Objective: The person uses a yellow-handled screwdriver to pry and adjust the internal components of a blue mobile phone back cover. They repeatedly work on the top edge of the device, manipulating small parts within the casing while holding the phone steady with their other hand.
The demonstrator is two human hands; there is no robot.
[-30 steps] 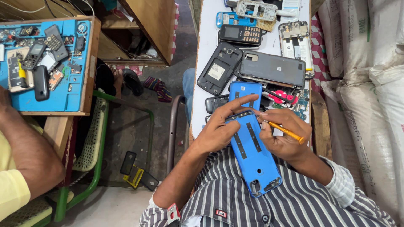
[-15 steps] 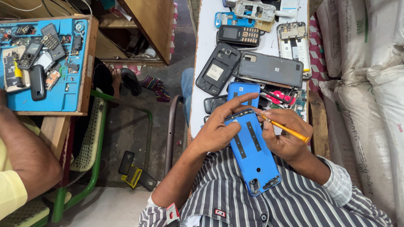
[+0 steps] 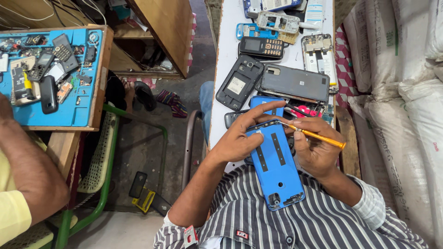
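Blue plastic phone back shell (image 3: 277,168) is lying inner face up between both hands, its long axis running from the white surface (image 3: 221,78) toward the striped shirt. Left hand (image 3: 240,138) is pinning its upper end, fingers spread over the top edge in a closed grip. Right hand (image 3: 316,147) is pinching an orange-handled screwdriver (image 3: 318,137), the tip pointing left at the shell's upper right corner, just beside the left fingertips (image 3: 279,105).
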